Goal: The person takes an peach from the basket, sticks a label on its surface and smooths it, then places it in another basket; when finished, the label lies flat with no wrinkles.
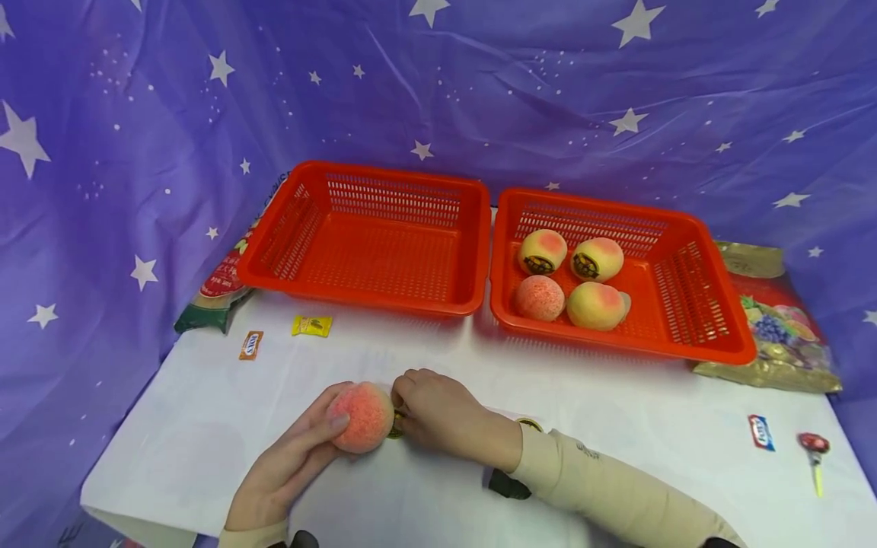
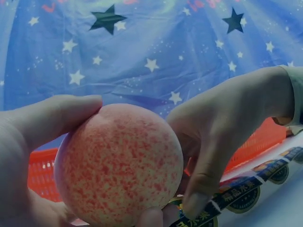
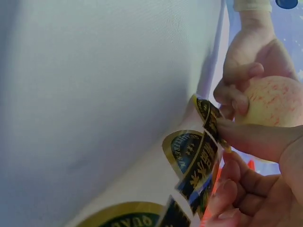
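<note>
My left hand (image 1: 294,460) grips a pink-speckled peach (image 1: 361,417) over the near left part of the table, thumb on its near side. Close by on the right, my right hand (image 1: 445,415) pinches the end of a strip of round gold-and-black stickers (image 3: 194,175) between thumb and fingers. In the left wrist view the strip (image 2: 241,191) trails away to the right below that hand. The pinched sticker is right beside the peach, partly hidden by the fingers. No sticker shows on the visible side of the held peach.
An empty red basket (image 1: 363,302) stands at the back left. The red basket (image 1: 617,344) beside it holds several peaches, two with visible stickers. Wrapped candies, like the yellow one (image 1: 311,326), a lollipop (image 1: 814,443) and a fruit-printed bag (image 1: 781,335) lie around. Something black (image 1: 508,484) lies by my right forearm.
</note>
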### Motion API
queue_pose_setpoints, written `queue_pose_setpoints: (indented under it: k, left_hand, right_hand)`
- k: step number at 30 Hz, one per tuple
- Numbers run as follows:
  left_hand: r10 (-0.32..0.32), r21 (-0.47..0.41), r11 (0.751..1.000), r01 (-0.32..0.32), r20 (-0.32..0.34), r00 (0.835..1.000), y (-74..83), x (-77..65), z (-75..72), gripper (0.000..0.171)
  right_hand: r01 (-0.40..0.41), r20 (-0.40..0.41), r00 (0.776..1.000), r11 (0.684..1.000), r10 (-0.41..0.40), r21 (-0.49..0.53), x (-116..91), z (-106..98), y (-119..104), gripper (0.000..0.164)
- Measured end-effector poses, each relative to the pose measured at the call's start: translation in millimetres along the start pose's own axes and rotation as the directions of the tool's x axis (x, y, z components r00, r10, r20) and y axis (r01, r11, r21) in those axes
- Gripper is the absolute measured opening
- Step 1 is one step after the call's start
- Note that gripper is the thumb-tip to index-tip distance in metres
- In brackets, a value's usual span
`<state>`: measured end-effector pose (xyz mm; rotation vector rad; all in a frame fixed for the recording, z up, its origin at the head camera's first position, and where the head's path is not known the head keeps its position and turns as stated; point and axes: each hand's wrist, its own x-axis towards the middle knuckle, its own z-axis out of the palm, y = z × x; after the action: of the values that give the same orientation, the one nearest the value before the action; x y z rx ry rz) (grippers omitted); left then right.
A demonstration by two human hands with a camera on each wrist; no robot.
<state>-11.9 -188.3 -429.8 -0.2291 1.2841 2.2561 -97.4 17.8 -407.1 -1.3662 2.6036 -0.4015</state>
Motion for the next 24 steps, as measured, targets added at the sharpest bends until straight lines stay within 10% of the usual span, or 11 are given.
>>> queue_pose_setpoints:
  k: [24]
  left_hand:
    - [0.052,0.045,0.998,-0.049,-0.065,0.997,2.0,7.9,-2.1,0.054]
  right_hand:
    - [-0.055,-0.091,0.993,0.985,0.071,0.164,-3.8,-4.7,9.9,0.015]
